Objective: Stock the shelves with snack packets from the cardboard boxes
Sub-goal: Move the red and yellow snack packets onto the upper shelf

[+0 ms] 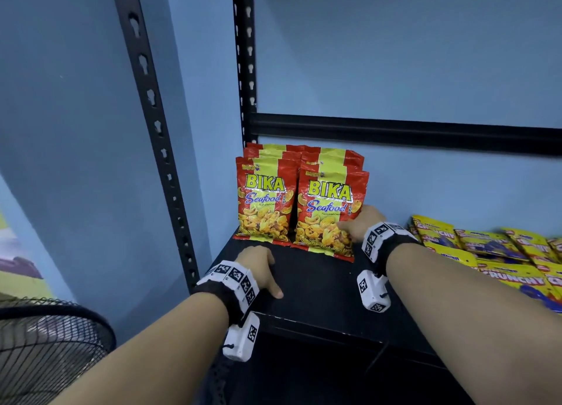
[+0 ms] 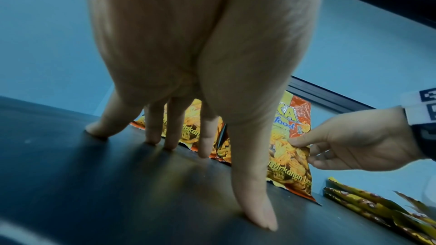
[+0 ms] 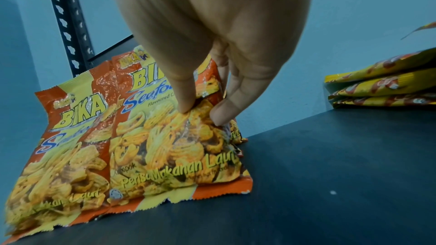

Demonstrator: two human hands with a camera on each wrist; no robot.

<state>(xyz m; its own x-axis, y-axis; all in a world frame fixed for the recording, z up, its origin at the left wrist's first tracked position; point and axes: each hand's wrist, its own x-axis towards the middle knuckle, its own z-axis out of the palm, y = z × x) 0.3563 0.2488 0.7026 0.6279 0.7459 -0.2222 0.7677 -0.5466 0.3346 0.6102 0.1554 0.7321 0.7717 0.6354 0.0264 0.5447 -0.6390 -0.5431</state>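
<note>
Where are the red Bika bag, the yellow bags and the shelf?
Bika bag [image 1: 330, 210], head view, front middle.
Yellow bags [image 1: 498, 264], head view, top of the pile.
Shelf [image 1: 316, 286], head view, bare black top.

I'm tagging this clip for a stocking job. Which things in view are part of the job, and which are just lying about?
Part of the job:
- right-hand Bika Seafood packet, pinched by the right hand
- left-hand Bika Seafood packets, standing beside it
- black shelf, with the left hand resting fingertips on it
- yellow Crunchy packets, lying flat on the shelf

Just lying about:
- fan grille
</note>
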